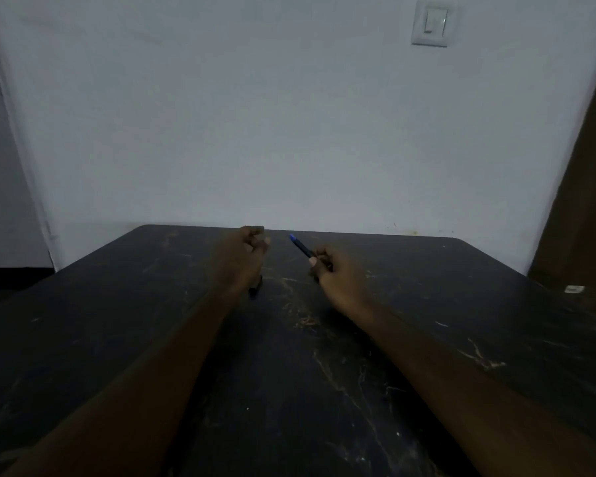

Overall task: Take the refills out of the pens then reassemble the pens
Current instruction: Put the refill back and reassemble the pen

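Note:
My right hand [334, 270] is closed around a dark pen with a blue end [300, 246]; the pen sticks out up and to the left from my fingers. My left hand [246, 254] hovers a short way to the left with its fingers curled loosely; whether it holds something small is too dark to tell. Under my left wrist a dark pen part [256, 287] lies on the black table [427, 304], mostly hidden by the hand.
The scratched black table reaches a pale wall at the back. A light switch [433, 24] is high on the wall. A brown door or panel [585, 201] stands at the right, with a small white object [574, 289] near its foot.

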